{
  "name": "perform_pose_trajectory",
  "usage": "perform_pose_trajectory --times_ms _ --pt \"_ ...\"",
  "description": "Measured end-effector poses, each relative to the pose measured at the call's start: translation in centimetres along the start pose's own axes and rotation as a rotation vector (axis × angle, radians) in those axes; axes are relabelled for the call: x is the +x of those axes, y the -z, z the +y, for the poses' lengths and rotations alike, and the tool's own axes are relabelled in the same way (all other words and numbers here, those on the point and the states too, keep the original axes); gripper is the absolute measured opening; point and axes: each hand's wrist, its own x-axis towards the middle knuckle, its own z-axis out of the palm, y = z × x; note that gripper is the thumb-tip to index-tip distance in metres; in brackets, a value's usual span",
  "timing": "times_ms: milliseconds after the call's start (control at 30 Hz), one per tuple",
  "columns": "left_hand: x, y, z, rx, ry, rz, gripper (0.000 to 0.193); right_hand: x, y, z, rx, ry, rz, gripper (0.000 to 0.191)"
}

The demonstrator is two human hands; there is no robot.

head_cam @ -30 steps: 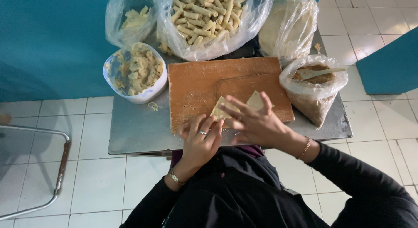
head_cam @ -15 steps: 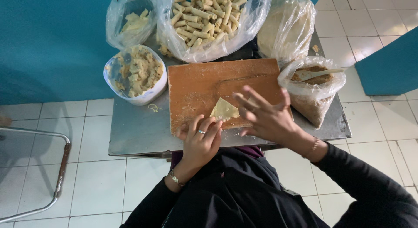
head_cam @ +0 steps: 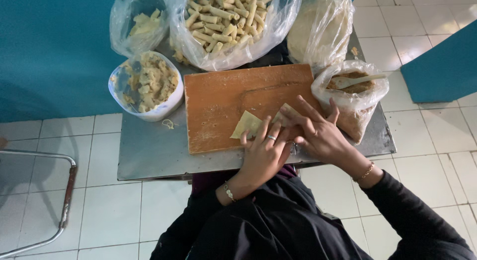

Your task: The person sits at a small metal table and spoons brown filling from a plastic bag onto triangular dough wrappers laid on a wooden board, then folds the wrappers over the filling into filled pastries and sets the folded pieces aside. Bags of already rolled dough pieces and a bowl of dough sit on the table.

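Resting side by side at the lower centre of the frame, both hands press on a thin, pale yellow pastry wrapper (head_cam: 247, 124) that lies flat on the lower right part of an orange-brown wooden board (head_cam: 223, 98). The left hand (head_cam: 263, 153), a ring on one finger, has its fingers close together with the tips on the wrapper's right edge. The right hand (head_cam: 318, 133) spreads its fingers apart over the wrapper's far right end, which it largely hides, so how that end is folded cannot be made out.

The board sits on a grey metal table (head_cam: 149, 150). Right of the board stands a clear plastic bag of brown filling (head_cam: 350, 103) with a pale spoon (head_cam: 355, 81) resting in it. A white plastic tub of pale yellow scraps (head_cam: 146, 86) stands left of the board. Along the top edge, partly cut off, are a large clear bag of rolled pastry sticks (head_cam: 228, 21), a smaller bag of yellow pieces (head_cam: 136, 24) and a cloudy bag (head_cam: 320, 29) whose contents are hard to tell. A metal chair frame (head_cam: 64, 190) shows at lower left.
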Motion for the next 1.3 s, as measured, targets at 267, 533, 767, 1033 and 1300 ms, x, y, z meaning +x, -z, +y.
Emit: perform_pose_trajectory --times_ms 267,533,767,1033,1300 --pt "0.3 0.3 0.3 0.081 0.028 -0.010 0.044 -0.1 1.8 0.6 0.075 -0.145 0.076 0.044" --pt "-0.1 0.2 0.1 0.072 0.025 -0.010 0.041 1.1 1.4 0.1 -0.077 -0.004 0.040 0.046" --pt "-0.4 -0.1 -0.1 0.091 0.002 0.001 0.043 0.1 0.3 0.2 -0.199 0.063 0.020 0.060" --pt "-0.4 -0.3 0.0 0.083 0.011 0.009 0.043 0.2 0.0 0.9 -0.277 0.075 -0.037 0.062" --pt "-0.8 -0.7 0.0 0.094 0.022 0.024 0.041 0.9 1.5 1.8 -0.461 0.096 -0.050 0.062"
